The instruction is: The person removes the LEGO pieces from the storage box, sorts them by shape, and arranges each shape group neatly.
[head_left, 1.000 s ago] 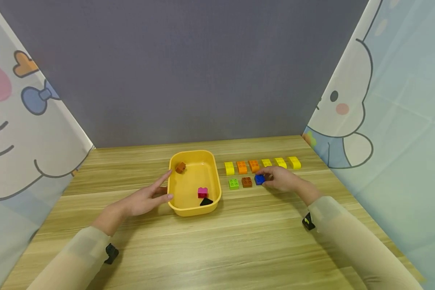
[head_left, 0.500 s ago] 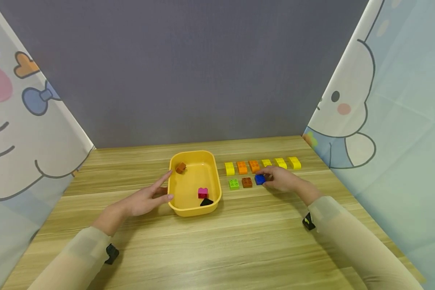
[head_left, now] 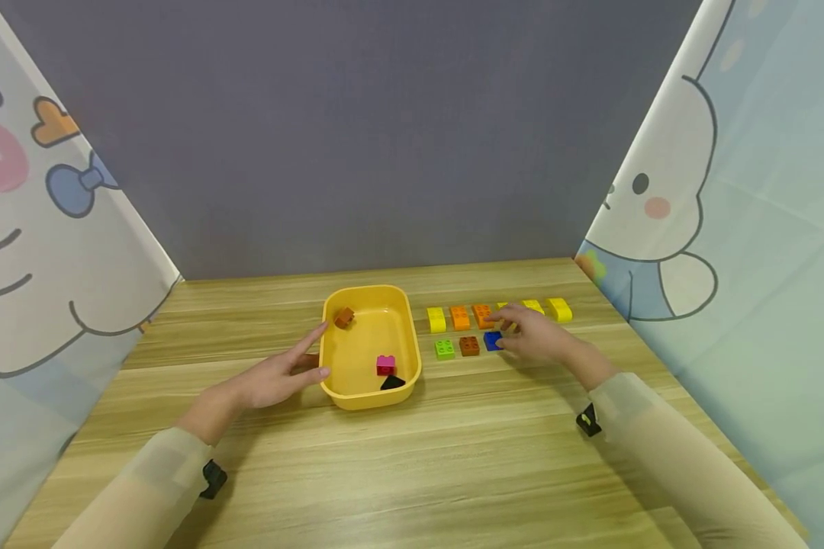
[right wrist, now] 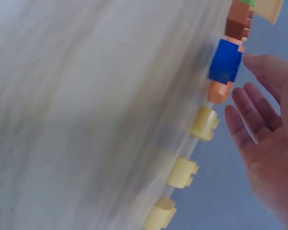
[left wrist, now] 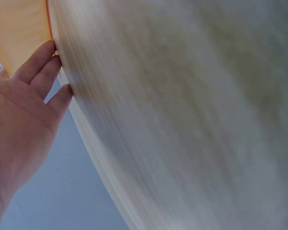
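My left hand (head_left: 271, 381) rests against the left side of the yellow tray (head_left: 415, 335), fingers spread and nearly straight. In the left wrist view its fingertips sit beside the tray wall. My right hand (head_left: 535, 335) hovers over the right end of the front row of bricks, with nothing held. Just by its thumb is the blue brick (head_left: 492, 341), which lies on the table; the right wrist view shows the fingers parted from this brick. Left of it in the same row are a brown brick (head_left: 470, 346) and a green brick (head_left: 444, 349).
Behind runs a row of yellow and orange bricks, including an orange brick (head_left: 460, 318) and a yellow brick (head_left: 559, 309); my right hand partly covers one. Inside the tray lie an orange-brown brick (head_left: 344, 318), a pink brick (head_left: 385, 365) and a black piece (head_left: 392, 383).
My right hand has let go of the blue brick, lifting slightly with its fingers spreading. The brick stays in the front row. My left hand holds its place at the tray.
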The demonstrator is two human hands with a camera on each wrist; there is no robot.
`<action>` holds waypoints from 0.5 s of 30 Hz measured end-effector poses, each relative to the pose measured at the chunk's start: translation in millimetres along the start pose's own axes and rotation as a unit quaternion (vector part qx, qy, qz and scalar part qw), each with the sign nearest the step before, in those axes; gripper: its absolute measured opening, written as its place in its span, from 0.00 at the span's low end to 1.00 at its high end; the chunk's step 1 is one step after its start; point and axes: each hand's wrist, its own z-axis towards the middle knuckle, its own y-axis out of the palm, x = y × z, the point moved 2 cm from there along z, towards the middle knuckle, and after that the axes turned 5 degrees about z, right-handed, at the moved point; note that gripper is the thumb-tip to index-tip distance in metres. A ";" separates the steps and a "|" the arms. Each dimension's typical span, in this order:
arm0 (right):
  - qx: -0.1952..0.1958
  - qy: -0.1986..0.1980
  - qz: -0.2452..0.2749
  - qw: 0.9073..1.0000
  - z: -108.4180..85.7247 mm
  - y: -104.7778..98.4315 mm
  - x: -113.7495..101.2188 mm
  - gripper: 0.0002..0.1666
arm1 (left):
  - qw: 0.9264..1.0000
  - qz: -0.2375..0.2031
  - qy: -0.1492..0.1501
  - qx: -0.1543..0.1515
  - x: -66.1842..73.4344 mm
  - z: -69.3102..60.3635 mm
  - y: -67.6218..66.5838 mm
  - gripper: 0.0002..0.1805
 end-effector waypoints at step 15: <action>0.022 -0.090 0.043 0.995 29.5 14.1 -69.6 0.25 | 1.000 0.003 -0.008 -0.002 4.0 -1.8 -0.3 0.50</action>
